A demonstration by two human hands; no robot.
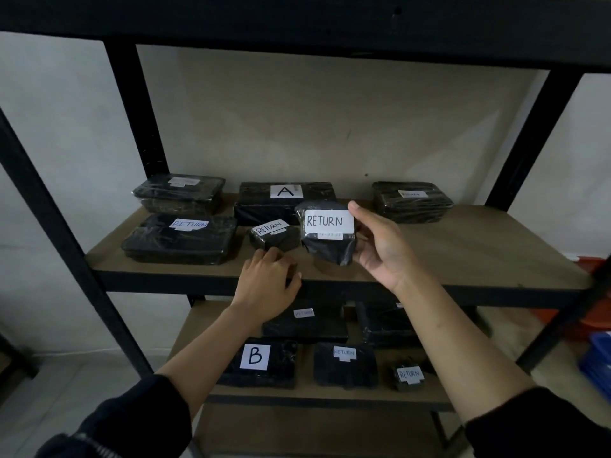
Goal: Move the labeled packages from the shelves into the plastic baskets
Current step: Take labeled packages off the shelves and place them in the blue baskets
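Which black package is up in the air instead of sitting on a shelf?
The RETURN package gripped in the right hand. It is lifted above the upper shelf, label facing the camera; all the others lie flat on the shelves.

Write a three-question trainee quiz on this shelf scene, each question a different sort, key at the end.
1. True or false: the right hand holds a package labelled RETURN.
2. Which letter marks the package at the back middle of the upper shelf? a) A b) B c) C
3. Fill in: the left hand rests at the shelf's front edge, just before a small package labelled ____.

Key: 1 true; 2 a; 3 RETURN.
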